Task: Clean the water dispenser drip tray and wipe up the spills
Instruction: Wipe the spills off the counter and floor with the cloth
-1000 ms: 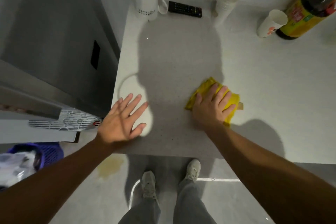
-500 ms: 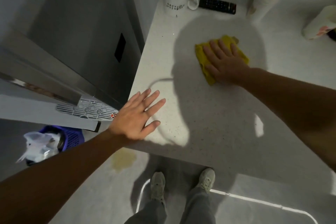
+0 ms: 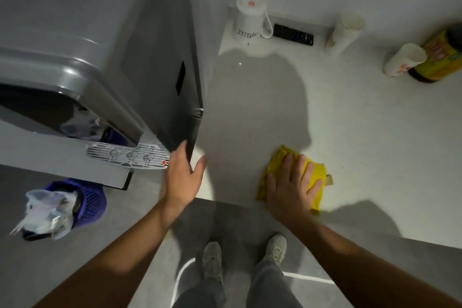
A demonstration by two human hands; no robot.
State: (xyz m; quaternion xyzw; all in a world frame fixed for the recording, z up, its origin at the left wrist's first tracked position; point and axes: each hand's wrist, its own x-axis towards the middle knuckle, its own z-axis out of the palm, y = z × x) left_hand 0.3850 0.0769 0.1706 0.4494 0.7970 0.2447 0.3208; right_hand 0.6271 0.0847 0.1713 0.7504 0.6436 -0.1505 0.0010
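Observation:
My right hand [image 3: 291,189] lies flat, fingers spread, pressing a yellow cloth [image 3: 315,177] onto the white countertop [image 3: 362,132] close to its front edge. My left hand [image 3: 182,177] hovers open at the counter's left front corner, fingers apart, holding nothing, beside the grey water dispenser [image 3: 105,57]. The dispenser's white slotted drip tray [image 3: 127,156] sits in its front recess, just left of my left hand.
At the back of the counter stand a white jug [image 3: 248,21], a black remote [image 3: 293,34], two stacks of paper cups [image 3: 346,30] [image 3: 403,60] and a dark bottle with a yellow label [image 3: 440,57]. A purple bin [image 3: 82,200] with a plastic bag stands on the floor at left.
My right hand has dragged the yellow cloth from the back of the counter toward the front edge. My left hand has lifted off the counter corner and shifted toward the dispenser.

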